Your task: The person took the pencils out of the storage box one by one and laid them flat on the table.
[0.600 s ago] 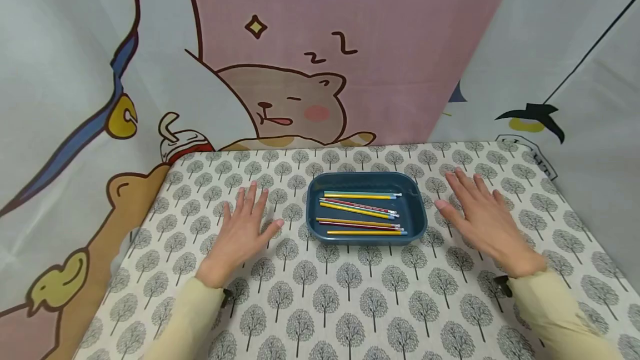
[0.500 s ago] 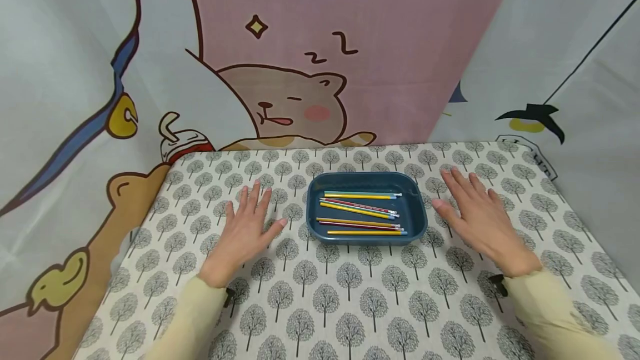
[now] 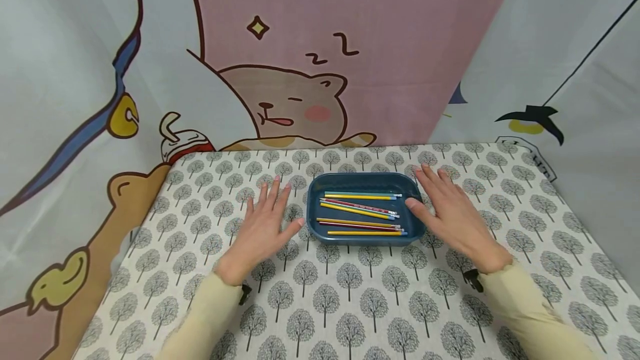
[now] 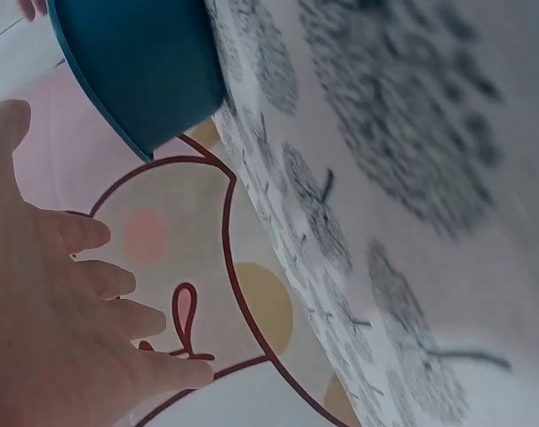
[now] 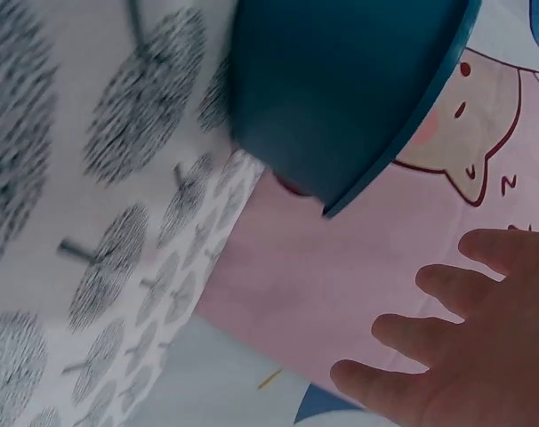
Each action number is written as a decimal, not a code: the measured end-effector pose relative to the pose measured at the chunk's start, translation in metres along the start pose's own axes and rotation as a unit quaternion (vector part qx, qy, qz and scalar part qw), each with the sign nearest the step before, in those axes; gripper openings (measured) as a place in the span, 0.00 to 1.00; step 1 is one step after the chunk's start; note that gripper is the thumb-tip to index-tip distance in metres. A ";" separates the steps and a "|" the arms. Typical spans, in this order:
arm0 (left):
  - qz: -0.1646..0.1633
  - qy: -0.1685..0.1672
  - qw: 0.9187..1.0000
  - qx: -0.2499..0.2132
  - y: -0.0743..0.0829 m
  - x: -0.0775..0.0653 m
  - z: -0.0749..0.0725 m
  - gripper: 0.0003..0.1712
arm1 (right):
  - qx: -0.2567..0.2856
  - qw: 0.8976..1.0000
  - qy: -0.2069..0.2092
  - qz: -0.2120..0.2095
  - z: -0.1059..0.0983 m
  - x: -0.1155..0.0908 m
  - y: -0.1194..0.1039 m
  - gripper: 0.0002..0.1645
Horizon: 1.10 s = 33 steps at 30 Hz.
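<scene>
In the head view a dark blue rectangular tray [image 3: 367, 239] stands mid-table with several pencils [image 3: 357, 215] lying in it, yellow, red and teal, their eraser ends to the right. My left hand [image 3: 263, 226], fingers spread, hovers just left of the tray, the thumb nearest its wall. On the other side my right hand [image 3: 452, 216] overlaps the tray's right rim, its fingers also straight and apart. Both hands hold nothing. In the left wrist view the tray's outer wall [image 4: 149, 71] shows above the hand; the right wrist view shows the opposite wall [image 5: 341, 89].
A white cloth printed with grey trees [image 3: 350, 304] covers the table. Behind it hangs a pink curtain with a sleeping cartoon bear [image 3: 300, 104], and pale curtains close off both sides.
Both hands have moved inward toward the tray, the left one to the right and the right one to the left. Tray and pencils have stayed in place.
</scene>
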<state>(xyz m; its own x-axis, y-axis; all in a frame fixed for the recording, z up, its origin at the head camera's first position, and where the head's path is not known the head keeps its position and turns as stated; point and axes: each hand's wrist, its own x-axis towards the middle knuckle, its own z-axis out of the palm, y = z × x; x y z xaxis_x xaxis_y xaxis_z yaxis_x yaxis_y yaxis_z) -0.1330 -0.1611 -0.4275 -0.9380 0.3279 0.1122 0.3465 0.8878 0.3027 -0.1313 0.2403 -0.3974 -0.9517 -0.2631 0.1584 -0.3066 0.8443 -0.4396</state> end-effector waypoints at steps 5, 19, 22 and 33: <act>0.012 -0.005 1.000 -0.007 0.009 0.005 0.003 0.51 | 0.002 1.000 -0.001 -0.024 0.007 0.009 -0.011 0.46; 0.035 -0.021 0.999 0.000 0.019 0.012 0.016 0.52 | 0.013 0.997 -0.026 -0.075 0.028 0.026 -0.027 0.45; 0.039 -0.023 0.999 0.006 0.020 0.013 0.018 0.52 | 0.015 0.996 -0.032 -0.082 0.031 0.029 -0.029 0.45; 0.047 -0.045 0.998 0.015 0.021 0.017 0.022 0.51 | 0.017 0.994 -0.077 -0.073 0.040 0.037 -0.032 0.49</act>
<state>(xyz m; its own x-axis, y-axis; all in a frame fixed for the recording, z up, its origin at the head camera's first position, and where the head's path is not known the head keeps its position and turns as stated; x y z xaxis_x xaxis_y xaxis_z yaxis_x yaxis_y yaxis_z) -0.1413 -0.1297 -0.4396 -0.8979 0.4370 0.0528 0.4345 0.8606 0.2658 -0.1571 0.1850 -0.4129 -0.8879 -0.4519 0.0861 -0.4390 0.7761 -0.4527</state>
